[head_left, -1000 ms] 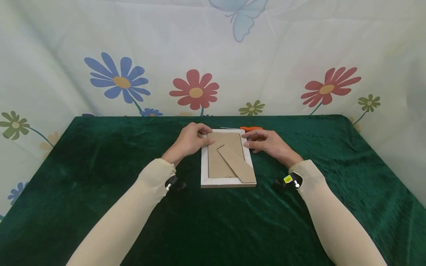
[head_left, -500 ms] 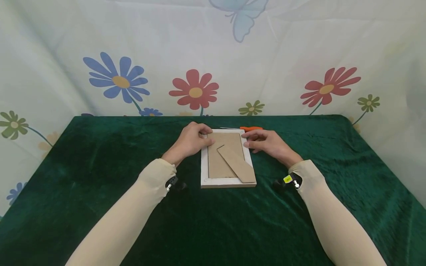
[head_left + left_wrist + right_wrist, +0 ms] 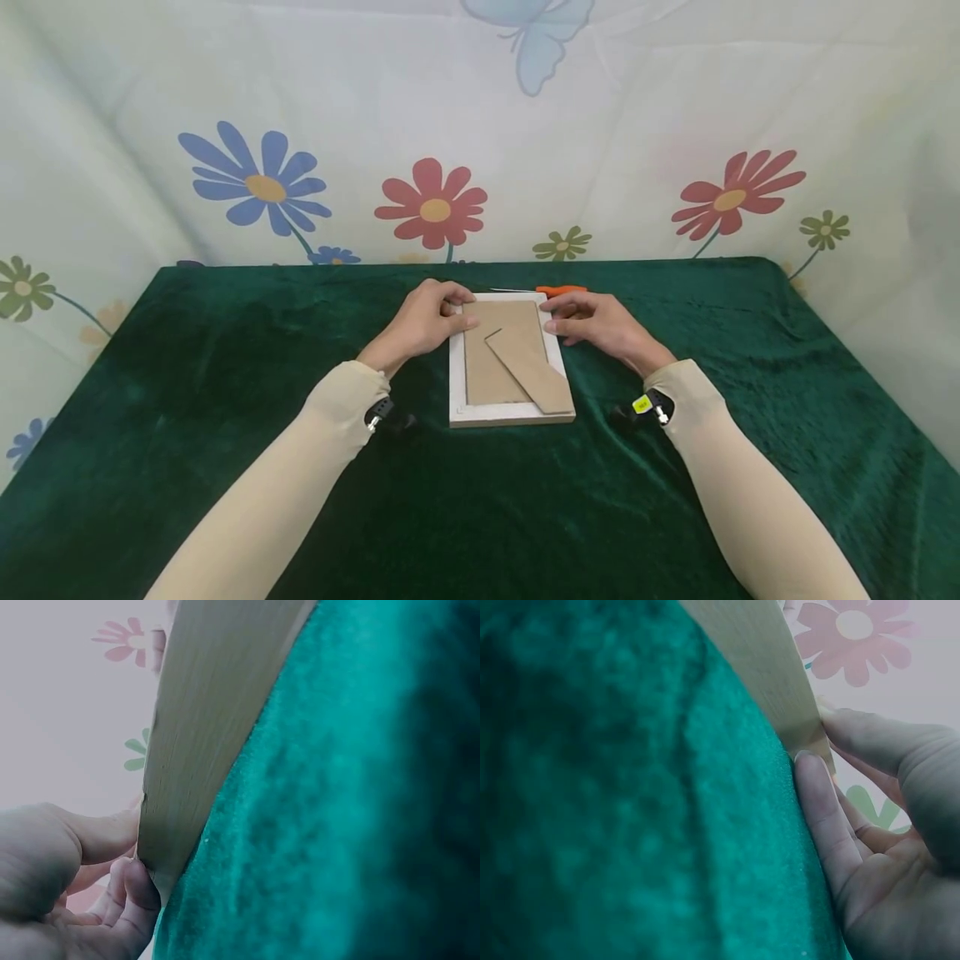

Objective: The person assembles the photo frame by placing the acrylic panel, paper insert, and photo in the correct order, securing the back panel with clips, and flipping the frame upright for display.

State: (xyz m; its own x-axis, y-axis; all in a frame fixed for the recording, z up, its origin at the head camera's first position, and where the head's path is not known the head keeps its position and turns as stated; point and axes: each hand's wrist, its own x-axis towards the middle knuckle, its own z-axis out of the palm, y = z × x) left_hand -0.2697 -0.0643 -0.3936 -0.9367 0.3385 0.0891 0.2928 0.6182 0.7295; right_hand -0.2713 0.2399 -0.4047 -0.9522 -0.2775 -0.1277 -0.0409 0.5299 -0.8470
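A picture frame [image 3: 458, 383] lies back side up on the green cloth, its white border around a brown backing board [image 3: 487, 367]. A brown easel leg [image 3: 534, 373] slants across the board and over the lower right border. At the far left corner, my left hand [image 3: 423, 318] grips the picture frame, thumb on the backing side and fingers at the edge. My right hand [image 3: 592, 321] holds the far right corner between thumb and fingers. Both wrist views show the bare wooden side of the picture frame [image 3: 199, 727] close up, with fingertips on its end.
Just behind the picture frame lies a tool with an orange handle [image 3: 561, 291] and a thin metal shaft. Green velvety cloth [image 3: 480, 517] covers the table. A white flowered curtain [image 3: 630, 125] hangs behind the far edge.
The head view has shifted slightly. Both hands keep their places on the picture frame, which has not visibly moved on the cloth.
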